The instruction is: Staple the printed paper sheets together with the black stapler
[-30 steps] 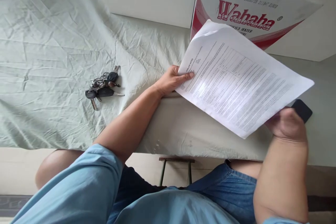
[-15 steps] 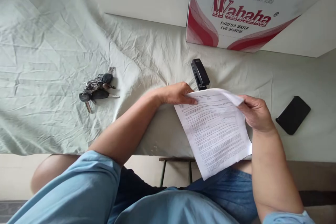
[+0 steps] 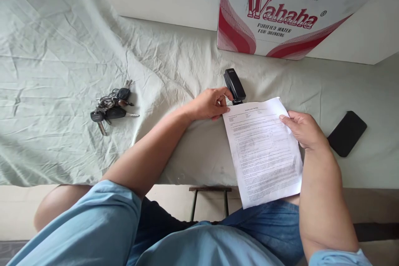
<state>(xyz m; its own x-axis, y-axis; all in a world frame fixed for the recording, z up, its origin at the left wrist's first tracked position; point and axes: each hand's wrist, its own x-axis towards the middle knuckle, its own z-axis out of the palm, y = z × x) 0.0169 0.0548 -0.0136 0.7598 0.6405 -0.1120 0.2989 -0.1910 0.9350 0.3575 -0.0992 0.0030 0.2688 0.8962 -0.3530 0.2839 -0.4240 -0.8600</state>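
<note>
"Wahaha," with a registered-trademark sign, stands in red on a white-and-red carton [image 3: 280, 14], above "PURIFIED WATER FOR DRINKING" and beneath a printed code too blurred to read surely. The paper [image 3: 264, 156] bears a heading ending in "NOTES" over body text too small to read; red characters atop the carton are cut by the frame.

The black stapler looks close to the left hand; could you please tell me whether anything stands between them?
Nothing visible does: the left hand has its fingers right beside the stapler, though contact is unclear. The paper reaches the stapler's near end.
</note>
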